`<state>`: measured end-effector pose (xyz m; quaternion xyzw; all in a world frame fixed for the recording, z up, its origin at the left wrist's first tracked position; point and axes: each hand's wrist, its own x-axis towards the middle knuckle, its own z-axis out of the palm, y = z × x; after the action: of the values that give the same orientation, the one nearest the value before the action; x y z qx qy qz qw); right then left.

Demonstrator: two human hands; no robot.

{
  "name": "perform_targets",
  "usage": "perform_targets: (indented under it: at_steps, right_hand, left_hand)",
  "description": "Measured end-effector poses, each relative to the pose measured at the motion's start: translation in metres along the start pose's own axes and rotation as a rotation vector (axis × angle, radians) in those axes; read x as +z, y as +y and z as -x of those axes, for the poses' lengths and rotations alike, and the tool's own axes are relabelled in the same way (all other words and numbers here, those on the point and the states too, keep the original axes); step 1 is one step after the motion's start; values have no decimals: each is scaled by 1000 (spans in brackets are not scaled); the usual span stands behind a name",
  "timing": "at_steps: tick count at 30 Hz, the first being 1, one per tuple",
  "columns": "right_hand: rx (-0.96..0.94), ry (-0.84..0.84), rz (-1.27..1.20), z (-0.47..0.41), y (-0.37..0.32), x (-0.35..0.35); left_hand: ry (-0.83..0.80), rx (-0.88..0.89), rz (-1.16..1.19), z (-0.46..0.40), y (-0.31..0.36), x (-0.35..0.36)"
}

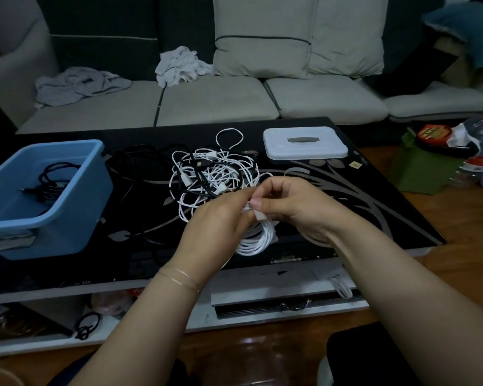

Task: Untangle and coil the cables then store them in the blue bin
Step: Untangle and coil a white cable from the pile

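Your left hand [221, 221] and right hand [293, 207] meet just above the near part of the desk [374, 218], fingers [258, 203] of both curled round a white cable coil [258, 240] that hangs below them, the right thumb and forefinger pinching its plug end. Just beyond lies the tangle of white and black cables [209, 174]. Farther left, the blue bin [45, 196] holds a few black cables [50, 179], while the white lid [304, 143] rests at the far right of the desk.
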<state>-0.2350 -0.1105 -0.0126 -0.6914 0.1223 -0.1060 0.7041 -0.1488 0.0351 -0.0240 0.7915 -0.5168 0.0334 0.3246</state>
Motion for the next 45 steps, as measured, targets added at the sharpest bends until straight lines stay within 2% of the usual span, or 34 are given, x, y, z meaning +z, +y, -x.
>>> perform_targets:
  at_steps: [5,12,16,18,21,24,28,33,36,41,45]
  right_hand:
    - [-12,-25,147,1,-3,-3]
    - [-17,-68,261,4,-5,-2]
    - [-29,-18,368,6,-4,-2]
    - [-39,-4,496,7,-3,0]
    - [-60,17,817,7,-6,4]
    - [-99,7,1059,10,-12,10]
    - [-134,-14,1266,9,-11,17]
    - [-149,16,1339,2,-4,24]
    - [-203,36,1369,-1,0,26]
    - [-279,126,1309,-5,3,24]
    - [-295,256,1239,-6,5,21]
  left_hand:
    - [-38,-8,91,-1,-2,1]
    - [-145,-211,380,-4,-1,5]
    - [-248,-247,481,-5,-2,1]
    - [-302,-245,501,-5,-3,-1]
    - [-344,-255,482,-4,-3,-2]
    - [-339,-240,420,-3,-3,0]
    - [-286,-219,268,-2,-7,6]
    - [-217,-201,192,-4,-8,3]
    - [-230,-155,192,-4,-9,-1]
    - [-209,-203,435,-7,-17,-12]
    - [-168,-288,476,-8,-22,-10]
